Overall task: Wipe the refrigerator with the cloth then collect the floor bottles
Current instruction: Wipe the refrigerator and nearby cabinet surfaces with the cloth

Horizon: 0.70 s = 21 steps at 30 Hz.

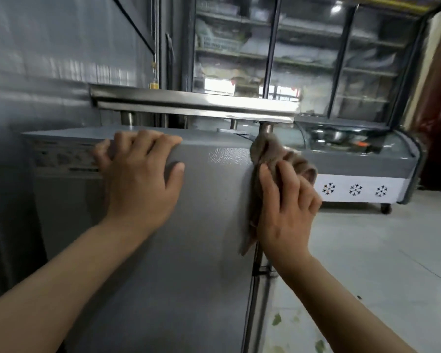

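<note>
The grey refrigerator [204, 225] fills the middle of the view, its flat side facing me. My left hand [140, 179] lies flat on that side, fingers hooked over the top edge. My right hand [285, 207] presses a brown cloth [267, 151] against the refrigerator's right edge near the top corner, and part of the cloth hangs below the palm. No bottles are in view.
A stainless steel shelf [194, 101] on posts stands just above the refrigerator's top. A chest freezer [362, 171] with snowflake marks sits at the right. Behind it is a glass-door display cabinet [303, 52]. Pale tiled floor [382, 250] with leaf scraps [276, 319] lies at the lower right.
</note>
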Each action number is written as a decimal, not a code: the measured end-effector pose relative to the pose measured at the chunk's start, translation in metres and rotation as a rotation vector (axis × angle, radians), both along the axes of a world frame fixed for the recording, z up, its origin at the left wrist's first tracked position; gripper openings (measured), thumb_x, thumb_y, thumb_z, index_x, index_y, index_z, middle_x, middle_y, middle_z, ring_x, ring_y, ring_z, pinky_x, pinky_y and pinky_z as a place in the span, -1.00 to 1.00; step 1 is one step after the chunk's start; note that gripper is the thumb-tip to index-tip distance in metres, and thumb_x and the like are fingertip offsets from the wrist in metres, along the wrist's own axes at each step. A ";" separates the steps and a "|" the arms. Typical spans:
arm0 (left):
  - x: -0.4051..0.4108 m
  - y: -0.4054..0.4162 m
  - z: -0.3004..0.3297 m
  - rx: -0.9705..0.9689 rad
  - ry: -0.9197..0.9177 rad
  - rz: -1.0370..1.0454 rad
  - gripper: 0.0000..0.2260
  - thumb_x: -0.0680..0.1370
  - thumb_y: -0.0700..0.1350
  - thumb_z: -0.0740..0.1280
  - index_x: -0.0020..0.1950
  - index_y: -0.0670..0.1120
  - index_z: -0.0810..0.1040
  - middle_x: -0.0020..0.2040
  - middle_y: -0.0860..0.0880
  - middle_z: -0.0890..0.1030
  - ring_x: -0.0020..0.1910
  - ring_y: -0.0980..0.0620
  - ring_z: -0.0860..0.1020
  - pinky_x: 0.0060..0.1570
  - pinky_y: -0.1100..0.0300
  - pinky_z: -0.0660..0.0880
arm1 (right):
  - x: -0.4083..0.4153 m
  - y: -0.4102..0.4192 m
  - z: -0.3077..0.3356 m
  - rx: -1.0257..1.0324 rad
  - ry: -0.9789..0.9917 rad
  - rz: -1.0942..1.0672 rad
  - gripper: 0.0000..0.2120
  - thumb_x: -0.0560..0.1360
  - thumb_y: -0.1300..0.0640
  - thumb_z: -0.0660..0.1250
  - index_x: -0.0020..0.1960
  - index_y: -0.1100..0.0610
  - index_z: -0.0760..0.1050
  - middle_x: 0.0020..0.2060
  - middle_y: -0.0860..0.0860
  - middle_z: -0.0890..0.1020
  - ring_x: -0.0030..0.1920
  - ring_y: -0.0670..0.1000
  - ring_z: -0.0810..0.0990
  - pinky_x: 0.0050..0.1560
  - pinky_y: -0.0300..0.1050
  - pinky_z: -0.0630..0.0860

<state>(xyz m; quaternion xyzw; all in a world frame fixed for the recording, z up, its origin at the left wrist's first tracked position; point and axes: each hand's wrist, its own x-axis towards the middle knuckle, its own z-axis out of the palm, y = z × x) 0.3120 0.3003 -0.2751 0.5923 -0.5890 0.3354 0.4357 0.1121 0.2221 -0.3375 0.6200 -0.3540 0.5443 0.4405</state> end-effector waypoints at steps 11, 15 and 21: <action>0.034 0.015 -0.017 0.092 -0.167 0.028 -0.40 0.37 -0.15 0.42 0.40 -0.10 0.36 0.41 -0.12 0.35 0.34 -0.17 0.26 0.27 -0.33 0.13 | -0.015 0.014 -0.044 0.199 0.195 0.146 -0.53 0.44 0.18 0.11 0.35 0.12 0.30 0.24 0.15 0.30 0.07 0.20 0.34 0.00 -0.02 0.24; 0.060 0.019 -0.016 0.076 -0.109 0.123 -0.39 0.37 -0.13 0.42 0.39 -0.13 0.33 0.36 -0.17 0.39 0.31 -0.20 0.30 0.25 -0.33 0.18 | 0.012 0.011 0.020 0.184 -0.079 0.193 -0.54 0.49 0.14 0.10 0.37 0.08 0.38 0.32 0.06 0.29 0.16 0.13 0.28 0.08 -0.03 0.18; 0.058 0.013 -0.022 0.018 -0.035 0.093 -0.45 0.36 -0.06 0.25 0.36 -0.12 0.36 0.31 -0.17 0.41 0.31 -0.21 0.30 0.25 -0.22 0.20 | 0.034 0.004 -0.027 0.116 0.084 0.312 -0.58 0.60 0.09 0.00 0.41 0.10 0.37 0.41 0.03 0.29 0.09 0.13 0.30 0.14 -0.05 0.20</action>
